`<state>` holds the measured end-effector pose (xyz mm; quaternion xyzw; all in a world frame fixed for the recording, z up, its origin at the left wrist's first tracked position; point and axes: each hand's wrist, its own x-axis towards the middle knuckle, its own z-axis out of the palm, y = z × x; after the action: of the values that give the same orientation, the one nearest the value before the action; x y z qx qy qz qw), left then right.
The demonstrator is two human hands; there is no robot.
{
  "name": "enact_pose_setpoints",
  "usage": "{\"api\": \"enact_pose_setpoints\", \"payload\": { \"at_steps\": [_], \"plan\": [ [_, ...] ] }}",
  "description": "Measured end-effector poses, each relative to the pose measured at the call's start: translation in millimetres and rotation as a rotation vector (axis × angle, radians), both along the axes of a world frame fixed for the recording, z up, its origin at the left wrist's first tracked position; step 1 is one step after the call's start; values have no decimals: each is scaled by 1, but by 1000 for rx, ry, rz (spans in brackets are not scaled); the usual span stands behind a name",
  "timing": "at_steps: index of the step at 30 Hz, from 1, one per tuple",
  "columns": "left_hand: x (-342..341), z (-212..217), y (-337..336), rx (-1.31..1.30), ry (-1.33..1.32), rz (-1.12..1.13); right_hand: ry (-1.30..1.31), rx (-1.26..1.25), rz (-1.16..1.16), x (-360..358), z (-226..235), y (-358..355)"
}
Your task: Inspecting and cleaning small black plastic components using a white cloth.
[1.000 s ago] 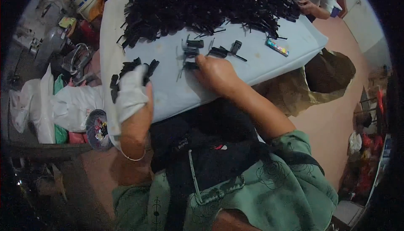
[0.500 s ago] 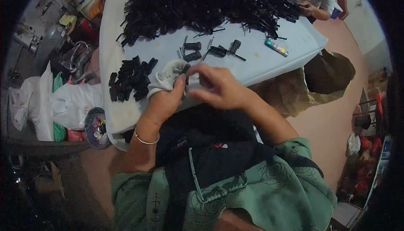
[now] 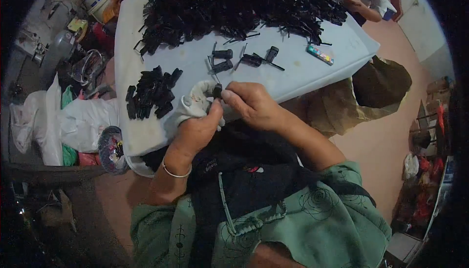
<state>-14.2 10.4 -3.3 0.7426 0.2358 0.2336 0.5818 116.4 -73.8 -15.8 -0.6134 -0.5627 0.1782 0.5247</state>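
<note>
1. White plastic bags (image 3: 73, 121) sit on the far left, beside the tabletop (image 3: 303, 72).
2. A small stack of black plastic pieces (image 3: 151, 94) lies on the tabletop's left part.
3. The left hand (image 3: 195, 131) holds a white cloth (image 3: 195, 104) tight.
4. A little black piece (image 3: 217, 90) sits between both hands, at the tabletop's near edge.
5. The right hand (image 3: 254, 104) pinches that piece with its fingertips.
6. A huge heap of black parts (image 3: 244, 4) covers the far side.
7. Another person's hand (image 3: 359, 6) rests at the far right corner.
</note>
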Motion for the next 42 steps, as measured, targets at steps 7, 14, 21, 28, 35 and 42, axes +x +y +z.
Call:
{"api": "enact_pose_setpoints", "payload": {
  "at_steps": [7,14,21,28,35,42],
  "plan": [
    [-2,-19,-2,718,-5,134,65,-59,-44,-14,-7,3],
    [-11,-22,2,1203,174,87,203,-38,-83,-22,-12,9],
    [-7,-16,16,-201,-211,50,75,-203,6,2,-6,-6],
    [-12,-7,11,106,82,36,-37,75,106,8,-7,-7],
    [-9,1,1,111,85,-49,184,-171,101,1,3,-6],
    [-5,-6,-1,326,-14,-9,-45,-114,147,-3,-1,-2]
  ]
}}
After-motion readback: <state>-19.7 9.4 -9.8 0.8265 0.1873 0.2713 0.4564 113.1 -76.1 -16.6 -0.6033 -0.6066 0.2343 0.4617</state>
